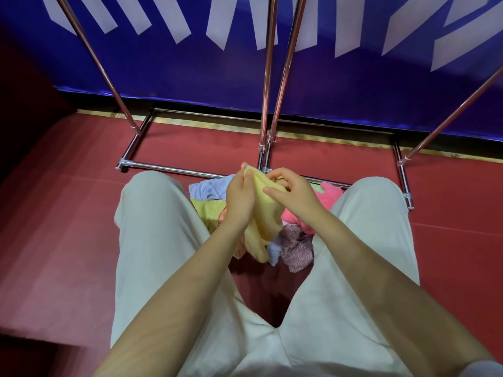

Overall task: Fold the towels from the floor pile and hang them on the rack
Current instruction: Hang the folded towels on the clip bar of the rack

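Towel pile (295, 244) partly behind hands

Two hands are in view, the left hand (241, 198) and the right hand (292, 191), and together they grip one yellow towel (268, 213).

In the floor pile between the knees, six more towels or parts of towels can be told apart by colour: one light blue (208, 187), one yellow (209, 210), one bright pink (328, 194), one mauve (296, 247), one pale blue-white (275, 250) and one orange (244, 166). Some may be folds of the same cloth, so this count is uncertain.

Four slanted chrome uprights rise from the floor: first (92, 61), second (268, 72), third (285, 66), fourth (457, 112). They appear to belong to two racks.

Two trouser legs in cream cloth frame the pile: left leg (152, 227), right leg (375, 227).
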Action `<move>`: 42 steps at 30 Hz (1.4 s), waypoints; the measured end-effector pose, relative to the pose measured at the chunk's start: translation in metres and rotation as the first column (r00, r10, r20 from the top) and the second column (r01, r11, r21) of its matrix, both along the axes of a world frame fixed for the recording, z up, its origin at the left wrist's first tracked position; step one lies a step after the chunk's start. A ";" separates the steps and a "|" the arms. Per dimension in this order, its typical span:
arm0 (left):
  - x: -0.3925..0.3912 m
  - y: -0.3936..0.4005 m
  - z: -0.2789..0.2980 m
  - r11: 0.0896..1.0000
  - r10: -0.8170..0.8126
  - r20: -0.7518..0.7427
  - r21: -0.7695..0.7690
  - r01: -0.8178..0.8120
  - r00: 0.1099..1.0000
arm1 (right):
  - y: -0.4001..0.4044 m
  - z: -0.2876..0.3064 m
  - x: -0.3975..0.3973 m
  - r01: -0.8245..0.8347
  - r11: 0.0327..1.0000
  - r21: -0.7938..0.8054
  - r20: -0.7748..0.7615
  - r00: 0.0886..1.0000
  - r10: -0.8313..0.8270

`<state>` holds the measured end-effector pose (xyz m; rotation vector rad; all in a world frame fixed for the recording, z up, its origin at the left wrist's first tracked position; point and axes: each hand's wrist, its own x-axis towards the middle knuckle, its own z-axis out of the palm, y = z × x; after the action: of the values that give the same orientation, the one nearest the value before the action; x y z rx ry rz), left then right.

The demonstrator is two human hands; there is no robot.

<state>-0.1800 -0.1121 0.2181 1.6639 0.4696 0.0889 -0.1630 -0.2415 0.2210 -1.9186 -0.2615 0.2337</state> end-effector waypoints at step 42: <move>-0.020 0.052 0.004 0.984 -0.061 0.181 0.178 0.028 0.982 | -0.025 -0.018 -0.001 0.135 0.957 -0.257 0.176 0.980 -0.091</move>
<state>-0.2004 -0.0600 0.2223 1.8168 0.2885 0.2565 -0.1638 -0.2663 0.2034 -2.2179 -0.2366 0.0354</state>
